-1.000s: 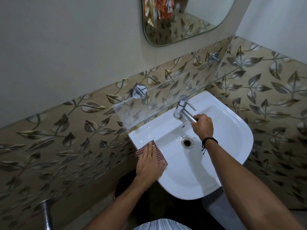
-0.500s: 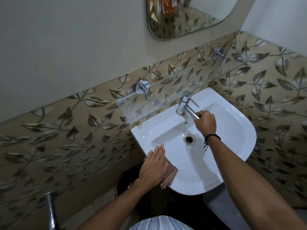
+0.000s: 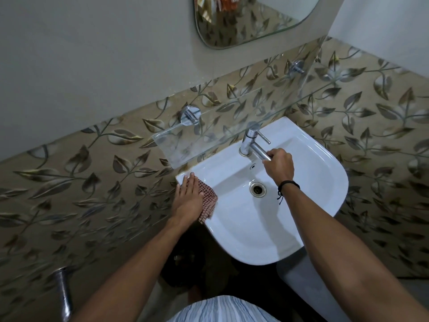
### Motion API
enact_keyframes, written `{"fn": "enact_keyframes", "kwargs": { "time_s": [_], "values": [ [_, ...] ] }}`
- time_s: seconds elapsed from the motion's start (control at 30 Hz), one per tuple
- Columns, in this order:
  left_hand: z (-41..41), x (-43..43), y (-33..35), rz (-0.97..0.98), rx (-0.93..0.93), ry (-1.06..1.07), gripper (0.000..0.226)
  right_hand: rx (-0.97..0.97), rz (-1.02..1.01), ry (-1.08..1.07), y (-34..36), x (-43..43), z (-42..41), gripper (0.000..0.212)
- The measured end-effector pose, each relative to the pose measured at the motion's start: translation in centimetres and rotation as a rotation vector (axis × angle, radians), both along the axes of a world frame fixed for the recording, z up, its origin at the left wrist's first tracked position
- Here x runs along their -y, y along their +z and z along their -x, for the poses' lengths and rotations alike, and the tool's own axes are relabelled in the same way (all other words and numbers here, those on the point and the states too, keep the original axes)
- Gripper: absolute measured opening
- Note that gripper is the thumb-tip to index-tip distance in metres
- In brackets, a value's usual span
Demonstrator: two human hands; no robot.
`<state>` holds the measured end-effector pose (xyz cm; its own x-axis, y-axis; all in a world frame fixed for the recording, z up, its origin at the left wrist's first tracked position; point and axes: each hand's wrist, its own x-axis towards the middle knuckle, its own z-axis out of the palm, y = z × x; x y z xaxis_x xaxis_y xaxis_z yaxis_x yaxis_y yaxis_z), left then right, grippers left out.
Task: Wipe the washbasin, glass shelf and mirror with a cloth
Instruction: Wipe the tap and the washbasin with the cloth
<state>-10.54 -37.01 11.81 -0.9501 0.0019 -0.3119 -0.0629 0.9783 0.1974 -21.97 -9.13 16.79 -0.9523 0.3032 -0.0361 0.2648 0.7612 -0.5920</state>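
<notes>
Glossy white washbasin (image 3: 290, 228): left hand (image 3: 189, 198) presses checked cloth (image 3: 207, 202) flat; right hand (image 3: 278, 165) grips chrome tap (image 3: 251, 145).

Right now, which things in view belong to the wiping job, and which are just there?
Job: washbasin, cloth under the left hand, glass shelf, mirror.
Bystanders: tap gripped by the right hand, wristband, metal pipe at lower left.

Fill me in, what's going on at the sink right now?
A person is wiping the washbasin. The left hand presses a checked cloth flat on the basin's left rim, near the back corner. The right hand grips the spout of the tap. Neither hand touches the glass shelf or the mirror above.
</notes>
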Motion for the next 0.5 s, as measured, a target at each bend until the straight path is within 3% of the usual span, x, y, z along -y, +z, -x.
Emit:
{"fn": "enact_keyframes", "kwargs": {
  "time_s": [0.4, 0.5],
  "values": [
    [-6.5, -4.3, -0.1, -0.026, 0.039, -0.146, 0.064, 0.031, -0.039, 0.083, 1.3, 0.3, -1.7, 0.034],
    [-4.7, -3.1, 0.1, -0.052, 0.031, -0.116, 0.063, -0.103, -0.109, 0.068, 0.6, 1.6, -6.2, 0.042]
  ]
}}
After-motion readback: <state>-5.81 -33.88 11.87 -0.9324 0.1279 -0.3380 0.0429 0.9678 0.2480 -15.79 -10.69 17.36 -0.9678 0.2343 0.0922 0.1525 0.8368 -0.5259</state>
